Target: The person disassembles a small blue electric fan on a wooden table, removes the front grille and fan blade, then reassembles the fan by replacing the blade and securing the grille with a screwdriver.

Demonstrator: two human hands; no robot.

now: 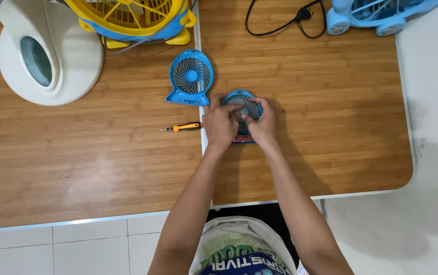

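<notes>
Both hands, left hand (219, 124) and right hand (260, 124), gripped small blue fan (241, 98) near screwdriver (184, 127); uneven prying might snap its thin grille.

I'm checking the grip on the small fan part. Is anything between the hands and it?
Nothing visible: the left hand and right hand both rest directly on the blue fan part.

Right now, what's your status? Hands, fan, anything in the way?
Left hand and right hand both gripping small blue fan part on table. Fan front lies apart, behind it. Screwdriver left of hands, untouched. Nothing blocking.
</notes>
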